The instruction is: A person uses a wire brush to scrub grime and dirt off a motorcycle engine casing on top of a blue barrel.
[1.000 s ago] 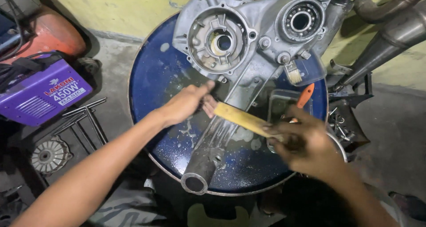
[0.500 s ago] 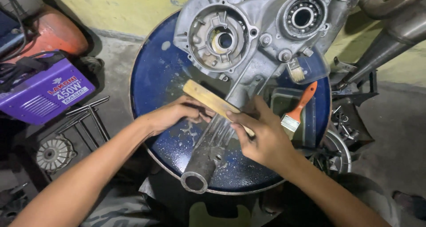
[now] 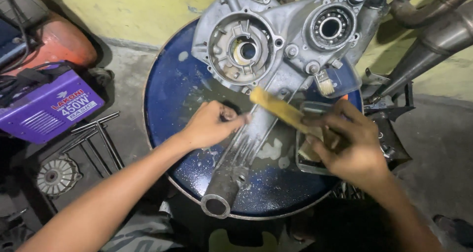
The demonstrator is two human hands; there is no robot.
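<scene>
Between the fingers of the right hand (image 3: pixel 352 148), one yellow wooden-handled brush (image 3: pixel 283 111) was gripped, slanted over one grey engine casing (image 3: pixel 276 59). The left hand (image 3: pixel 212 126) was curled against the casing's arm. One round blue drum top (image 3: pixel 170 99) served as worktop; one purple welding unit (image 3: pixel 47 109) was seen alongside.

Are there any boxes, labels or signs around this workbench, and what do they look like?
Purple box-shaped machine: on the floor at far left, beside the blue drum top; dark cables run over it.
Label on its top face: a white patch with dark print, under red lettering.
No other labels, signs or screens show.
</scene>
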